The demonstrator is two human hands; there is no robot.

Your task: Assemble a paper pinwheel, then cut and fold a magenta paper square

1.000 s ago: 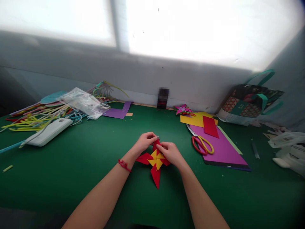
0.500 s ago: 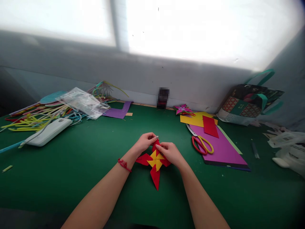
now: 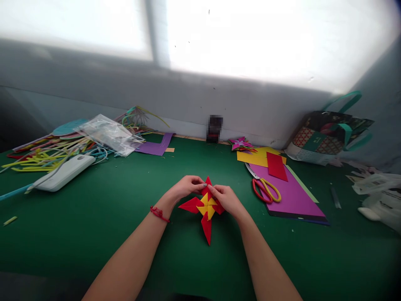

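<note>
A folded paper star (image 3: 205,209), red points round a yellow centre, lies on the green table (image 3: 94,225) in front of me. My left hand (image 3: 186,187), with a red cord on its wrist, pinches the star's upper point from the left. My right hand (image 3: 227,199) pinches the same upper part from the right and covers the star's right point. The left and lower red points lie free on the table.
Red-and-yellow scissors (image 3: 265,190) lie on a purple sheet (image 3: 290,196) to the right, with yellow and red paper (image 3: 266,159) behind and a small pink star (image 3: 241,144). A patterned bag (image 3: 328,136) stands far right. Left: a white device (image 3: 61,173), coloured strips, a plastic bag (image 3: 108,133).
The star's upper point now stands out between my fingertips. Both hands and the star have shifted slightly up the table.
</note>
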